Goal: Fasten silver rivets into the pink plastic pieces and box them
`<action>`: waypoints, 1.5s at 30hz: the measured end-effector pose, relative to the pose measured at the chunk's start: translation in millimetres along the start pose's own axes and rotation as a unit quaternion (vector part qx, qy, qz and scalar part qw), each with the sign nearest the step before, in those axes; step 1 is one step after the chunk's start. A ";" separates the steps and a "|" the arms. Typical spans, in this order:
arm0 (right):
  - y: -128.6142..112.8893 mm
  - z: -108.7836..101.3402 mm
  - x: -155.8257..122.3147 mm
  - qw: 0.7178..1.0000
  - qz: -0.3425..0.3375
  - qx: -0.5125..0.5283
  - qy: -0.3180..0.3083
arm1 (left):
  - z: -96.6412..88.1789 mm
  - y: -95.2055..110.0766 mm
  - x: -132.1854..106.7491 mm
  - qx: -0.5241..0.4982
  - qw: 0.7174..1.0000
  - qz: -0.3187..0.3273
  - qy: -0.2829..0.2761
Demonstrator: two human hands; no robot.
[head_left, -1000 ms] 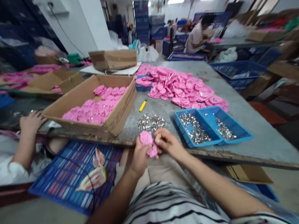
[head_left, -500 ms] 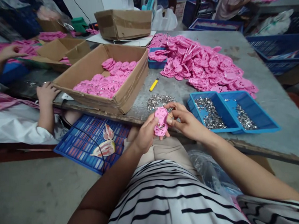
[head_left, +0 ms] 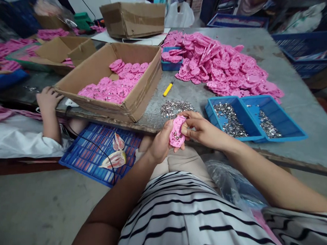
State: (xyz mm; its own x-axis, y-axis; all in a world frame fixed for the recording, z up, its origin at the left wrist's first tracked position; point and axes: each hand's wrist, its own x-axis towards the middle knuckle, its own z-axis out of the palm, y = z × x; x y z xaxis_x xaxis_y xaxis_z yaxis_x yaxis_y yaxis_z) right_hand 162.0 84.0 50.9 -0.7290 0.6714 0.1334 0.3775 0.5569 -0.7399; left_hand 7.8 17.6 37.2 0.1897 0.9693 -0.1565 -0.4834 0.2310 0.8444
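A pink plastic part (head_left: 177, 131) with small shiny metal pieces on its lower half is held over my lap, just off the table's front edge. My left hand (head_left: 161, 141) grips it from the left, thumb along its side and fingers beneath. At its upper right, my right hand (head_left: 198, 128) is closed, with thumb and forefinger pressed at the part's edge; whether a small metal piece is between them cannot be made out. Beyond the hands lies a loose heap of small metal pieces (head_left: 175, 108) on the table.
A cardboard box (head_left: 140, 101) holding pink parts stands left, near a yellow-handled screwdriver (head_left: 168, 89). Two blue trays (head_left: 287, 132) of metal pieces sit right, before a large pink pile (head_left: 226, 66). A co-worker's hand (head_left: 47, 101) rests at the left table edge.
The pink part has tilted slightly in my hands, and my right fingers have shifted a little at its upper edge. The view has moved slightly. The co-worker's far hand has moved left.
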 end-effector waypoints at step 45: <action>0.6 14.0 -7.2 0.987 0.080 0.073 0.115 | 4.7 -8.1 3.9 0.010 1.000 0.024 0.012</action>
State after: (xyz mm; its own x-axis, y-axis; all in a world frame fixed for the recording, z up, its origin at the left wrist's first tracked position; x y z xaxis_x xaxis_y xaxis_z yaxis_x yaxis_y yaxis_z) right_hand 159.4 72.7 40.2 -0.5109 0.8481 0.1406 0.3785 0.3687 -0.8490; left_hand 16.5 19.2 32.2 0.1463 0.9810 -0.1277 -0.4750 0.1829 0.8608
